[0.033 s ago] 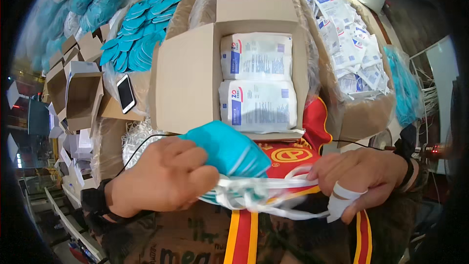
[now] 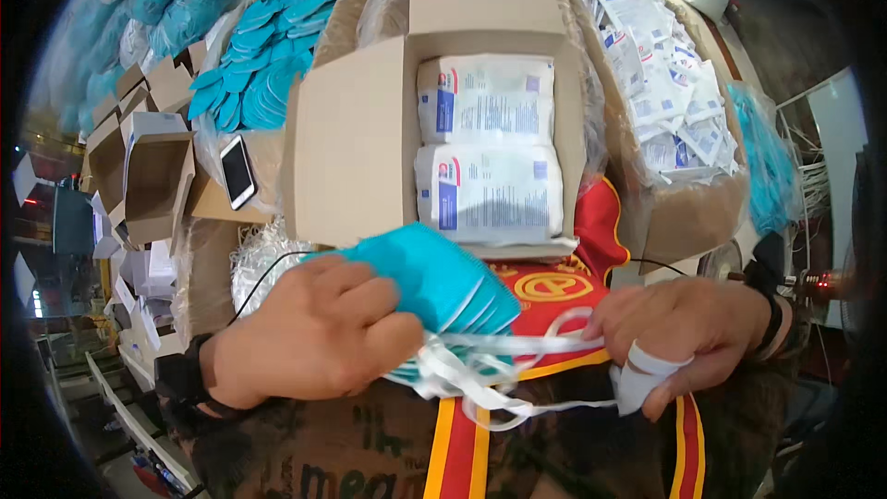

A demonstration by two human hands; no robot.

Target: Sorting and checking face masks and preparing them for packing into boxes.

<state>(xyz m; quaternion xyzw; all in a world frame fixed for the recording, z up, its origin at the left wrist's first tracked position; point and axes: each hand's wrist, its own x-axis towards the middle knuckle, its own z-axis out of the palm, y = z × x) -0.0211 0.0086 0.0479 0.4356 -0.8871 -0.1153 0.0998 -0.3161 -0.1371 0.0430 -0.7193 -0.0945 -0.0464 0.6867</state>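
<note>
A fanned stack of teal folded face masks [image 2: 430, 268] lies over my lap, in front of the open carton. My left hand [image 2: 319, 337] is closed at the near left of the stack, its fingertips hidden beneath the knuckles, where masks and straps meet. From there white elastic straps [image 2: 471, 377] run in loose, tangled loops across to my right hand [image 2: 693, 328]. That hand is closed, pinching the straps between thumb and fingers. White wrapping [image 2: 642, 379] goes round one of its fingers.
Two white printed packs [image 2: 488, 189] fill an open cardboard box [image 2: 351, 148] ahead. Loose teal masks [image 2: 263, 46] and a phone [image 2: 238, 173] are at the left. A carton of white sachets [image 2: 688, 212] stands right. A red apron [image 2: 601, 222] covers my front.
My left hand has shifted slightly right. The mask stack shows more of its layered edges, and the strap loops between my hands hang differently. My right hand stays almost in place.
</note>
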